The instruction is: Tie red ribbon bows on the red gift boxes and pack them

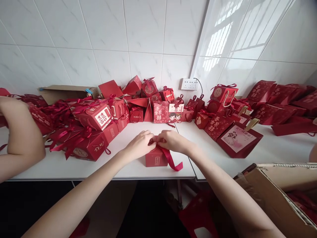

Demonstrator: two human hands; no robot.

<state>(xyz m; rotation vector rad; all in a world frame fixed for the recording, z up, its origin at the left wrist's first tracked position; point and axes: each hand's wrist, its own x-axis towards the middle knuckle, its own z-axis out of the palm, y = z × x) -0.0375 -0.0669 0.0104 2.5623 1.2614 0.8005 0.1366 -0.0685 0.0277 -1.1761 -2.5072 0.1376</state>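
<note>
A small red gift box [156, 158] stands upright near the table's front edge, with gold lettering on its front. My left hand [141, 143] and my right hand [174, 141] meet over its top, fingers pinched on the red ribbon [173, 162]. One ribbon tail hangs down the box's right side onto the white table. The fingertips partly cover the ribbon and the box top, so the shape of the ribbon there cannot be seen.
Finished-looking red boxes with ribbons [92, 115] crowd the left. More boxes [160, 112] line the tiled wall below a power strip [189, 84]. Boxes [239, 140] stand right, beside an open carton [267, 188]. Another person's arm [24, 135] reaches in from the left.
</note>
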